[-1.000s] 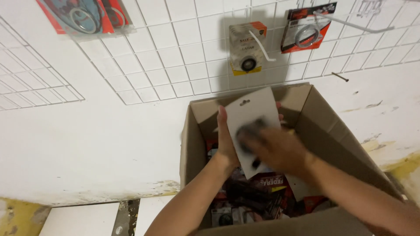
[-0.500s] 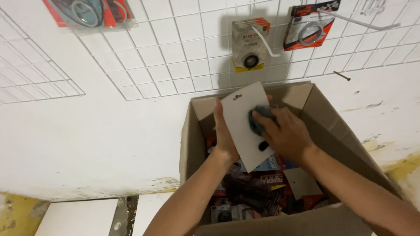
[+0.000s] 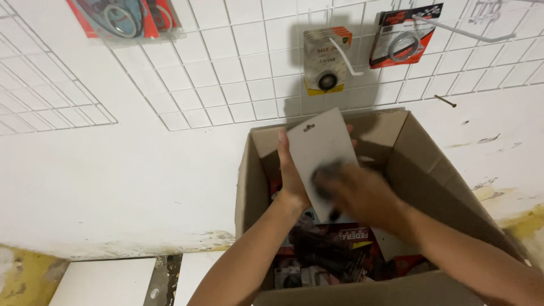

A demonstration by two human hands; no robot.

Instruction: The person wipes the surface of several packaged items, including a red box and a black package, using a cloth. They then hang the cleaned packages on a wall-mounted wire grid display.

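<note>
Here, centre frame above the open brown cardboard box (image 3: 419,170), the left hand (image 3: 292,175) is gripping a grey backing card (image 3: 323,153); the blurred right hand (image 3: 354,195) is pressing a dark item (image 3: 326,173) onto it, fingers' closure unclear; packets below are waiting unsorted.

1. We are looking at what seems a small parts shop or its stockroom.
2. Carded packs of rings (image 3: 403,39) are hanging from hooks on a white wire grid (image 3: 238,85).
3. An open cardboard box (image 3: 422,164) is sitting below, holding more packaged goods (image 3: 334,249).
</note>
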